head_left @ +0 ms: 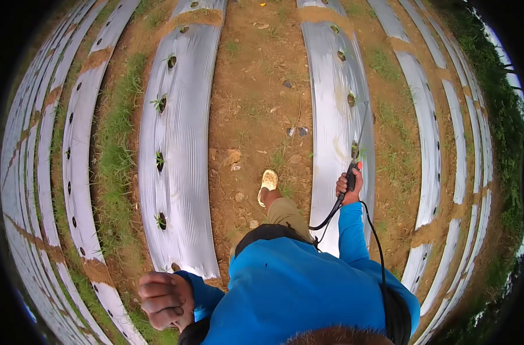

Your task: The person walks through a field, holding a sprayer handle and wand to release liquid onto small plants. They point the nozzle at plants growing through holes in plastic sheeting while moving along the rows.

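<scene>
My right hand (349, 187) is wrapped round the black handle of a sprayer wand (351, 177). Its thin metal rod reaches forward over the right silver plastic strip (334, 123), close to a plant hole (354, 147). A black hose (329, 219) runs back from the handle toward my body. At the lower left, my left hand (164, 300) is raised with its fingers curled in, and whether it holds anything is hidden. It is near the bottom end of the left silver strip (178, 144), where small green plants (160, 161) grow out of dark holes.
Bare brown soil (256, 86) with stones forms the path between the strips, and my foot in a pale clog (268, 180) is on it. Grass (116, 144) lines the left furrow. More covered rows extend on both sides, with trees (492, 86) at the far right.
</scene>
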The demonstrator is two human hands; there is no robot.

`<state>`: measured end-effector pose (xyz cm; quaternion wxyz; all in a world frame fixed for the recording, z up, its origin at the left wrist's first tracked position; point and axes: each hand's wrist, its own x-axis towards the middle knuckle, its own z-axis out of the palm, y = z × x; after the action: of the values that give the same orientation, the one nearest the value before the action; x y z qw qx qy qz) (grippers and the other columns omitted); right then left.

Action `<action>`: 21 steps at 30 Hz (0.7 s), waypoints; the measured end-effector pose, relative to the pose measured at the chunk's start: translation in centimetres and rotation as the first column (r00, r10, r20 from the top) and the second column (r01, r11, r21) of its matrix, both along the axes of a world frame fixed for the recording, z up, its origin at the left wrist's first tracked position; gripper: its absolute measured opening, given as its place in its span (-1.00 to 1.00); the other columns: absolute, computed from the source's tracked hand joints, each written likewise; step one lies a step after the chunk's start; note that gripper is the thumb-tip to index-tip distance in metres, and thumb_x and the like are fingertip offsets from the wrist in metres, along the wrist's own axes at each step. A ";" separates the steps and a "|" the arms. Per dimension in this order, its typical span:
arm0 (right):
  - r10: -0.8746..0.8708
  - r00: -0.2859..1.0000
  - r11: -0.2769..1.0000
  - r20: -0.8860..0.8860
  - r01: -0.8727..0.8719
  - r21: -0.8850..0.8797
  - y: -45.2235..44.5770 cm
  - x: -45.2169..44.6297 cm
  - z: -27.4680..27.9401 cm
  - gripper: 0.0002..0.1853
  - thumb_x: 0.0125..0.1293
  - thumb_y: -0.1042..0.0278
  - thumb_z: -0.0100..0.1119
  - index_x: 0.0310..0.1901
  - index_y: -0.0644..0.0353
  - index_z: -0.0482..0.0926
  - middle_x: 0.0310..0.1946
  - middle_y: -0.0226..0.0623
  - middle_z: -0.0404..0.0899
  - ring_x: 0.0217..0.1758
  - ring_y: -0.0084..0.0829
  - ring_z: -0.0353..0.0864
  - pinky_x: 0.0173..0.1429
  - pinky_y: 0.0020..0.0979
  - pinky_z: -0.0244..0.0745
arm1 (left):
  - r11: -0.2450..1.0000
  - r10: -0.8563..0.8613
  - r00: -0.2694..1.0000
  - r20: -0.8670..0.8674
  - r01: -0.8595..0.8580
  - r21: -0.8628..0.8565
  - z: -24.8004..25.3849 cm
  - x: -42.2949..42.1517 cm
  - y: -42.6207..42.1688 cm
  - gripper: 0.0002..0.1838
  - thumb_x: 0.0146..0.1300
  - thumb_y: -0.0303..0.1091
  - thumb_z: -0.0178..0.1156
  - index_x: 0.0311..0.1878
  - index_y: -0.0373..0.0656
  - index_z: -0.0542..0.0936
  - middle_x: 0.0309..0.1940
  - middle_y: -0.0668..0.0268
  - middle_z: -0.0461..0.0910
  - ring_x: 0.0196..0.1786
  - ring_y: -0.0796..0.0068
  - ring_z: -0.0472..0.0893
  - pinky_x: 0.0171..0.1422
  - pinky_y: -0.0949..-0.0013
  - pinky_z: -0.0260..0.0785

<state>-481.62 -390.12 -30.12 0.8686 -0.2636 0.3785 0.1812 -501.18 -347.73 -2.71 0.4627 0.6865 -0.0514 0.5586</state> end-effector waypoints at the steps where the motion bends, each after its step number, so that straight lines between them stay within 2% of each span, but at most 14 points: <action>1: -0.010 1.000 1.000 -0.007 0.010 0.025 0.7 1.9 0.0 -0.59 0.12 -0.07 0.16 -0.48 0.16 0.42 -0.73 -0.47 0.29 -0.79 -0.58 0.22 -0.76 -0.56 0.20 | 0.999 0.053 0.998 0.043 -0.053 -0.005 1.3 3.0 0.1 -0.72 0.06 -0.26 0.06 -0.64 0.07 0.18 -0.75 0.47 0.07 -0.63 0.56 0.12 -0.52 0.46 0.12; 3: -0.018 0.999 0.996 0.041 0.014 0.092 1.9 7.9 1.4 -0.59 0.11 -0.07 0.18 -0.48 0.17 0.42 -0.72 -0.47 0.29 -0.77 -0.59 0.22 -0.75 -0.59 0.20 | 0.994 0.105 0.986 0.129 -0.105 -0.001 3.1 8.8 0.4 -0.70 0.10 -0.25 0.07 -0.67 0.09 0.22 -0.76 0.50 0.12 -0.66 0.60 0.15 -0.56 0.51 0.15; 5: -0.015 0.997 0.990 0.070 0.005 0.144 2.6 12.5 3.1 -0.58 0.11 -0.07 0.18 -0.48 0.18 0.43 -0.72 -0.47 0.29 -0.77 -0.60 0.22 -0.74 -0.59 0.20 | 0.997 0.077 0.997 0.014 -0.077 0.011 4.8 12.5 1.0 -0.68 0.10 -0.22 0.08 -0.68 0.08 0.21 -0.76 0.50 0.13 -0.66 0.60 0.15 -0.55 0.51 0.15; 7: -0.024 0.996 0.979 0.086 0.006 0.203 2.9 16.8 4.2 -0.56 0.11 -0.07 0.17 -0.47 0.22 0.43 -0.71 -0.46 0.30 -0.77 -0.61 0.22 -0.74 -0.60 0.20 | 0.996 0.082 0.997 -0.010 -0.082 0.027 6.2 16.1 1.7 -0.69 0.10 -0.22 0.08 -0.68 0.08 0.22 -0.76 0.51 0.13 -0.65 0.60 0.15 -0.55 0.50 0.15; 10: 0.022 0.991 0.980 0.133 -0.047 0.191 3.4 23.3 5.9 -0.57 0.12 -0.07 0.15 -0.47 0.22 0.43 -0.71 -0.45 0.30 -0.77 -0.61 0.22 -0.74 -0.60 0.20 | 0.995 0.095 0.995 -0.006 -0.095 0.036 7.1 21.6 3.3 -0.70 0.10 -0.22 0.08 -0.66 0.08 0.22 -0.74 0.50 0.14 -0.65 0.60 0.16 -0.55 0.50 0.15; 15: 0.038 0.992 0.997 0.119 -0.046 0.067 6.0 33.8 5.4 -0.58 0.13 -0.07 0.14 -0.47 0.19 0.42 -0.71 -0.45 0.30 -0.78 -0.58 0.23 -0.75 -0.59 0.20 | 0.990 0.125 0.992 -0.016 -0.124 0.062 6.0 29.8 8.2 -0.72 0.10 -0.30 0.09 -0.63 0.07 0.22 -0.72 0.47 0.17 -0.65 0.59 0.16 -0.56 0.49 0.16; 17: 0.004 0.993 1.000 0.115 -0.006 0.012 7.8 38.3 4.9 -0.59 0.12 -0.07 0.16 -0.47 0.18 0.42 -0.72 -0.45 0.30 -0.77 -0.58 0.25 -0.76 -0.58 0.21 | 0.994 0.098 0.991 -0.092 -0.094 0.047 4.6 33.6 10.7 -0.70 0.11 -0.37 0.10 -0.62 0.06 0.20 -0.72 0.46 0.16 -0.65 0.57 0.16 -0.56 0.48 0.16; 20: -0.069 0.992 0.998 0.110 0.070 -0.006 11.3 43.0 4.4 -0.59 0.10 -0.06 0.20 -0.48 0.17 0.42 -0.72 -0.46 0.30 -0.77 -0.57 0.27 -0.76 -0.57 0.22 | 1.000 0.019 0.999 -0.031 -0.018 0.020 2.8 41.4 14.8 -0.69 0.11 -0.44 0.10 -0.61 0.06 0.19 -0.72 0.46 0.16 -0.65 0.57 0.15 -0.56 0.47 0.15; 21: -0.083 0.992 0.997 0.095 0.083 0.005 12.6 44.5 4.5 -0.59 0.10 -0.06 0.21 -0.49 0.17 0.41 -0.72 -0.46 0.30 -0.77 -0.57 0.26 -0.75 -0.58 0.22 | 1.000 -0.015 0.999 0.031 0.016 -0.003 2.3 44.1 16.5 -0.72 0.15 -0.36 0.08 -0.60 0.05 0.22 -0.72 0.47 0.16 -0.65 0.57 0.15 -0.56 0.47 0.15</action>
<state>-437.14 -377.56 -25.65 0.8926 -0.2552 0.3473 0.1323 -457.09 -331.25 -0.39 0.4672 0.6765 -0.0631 0.5657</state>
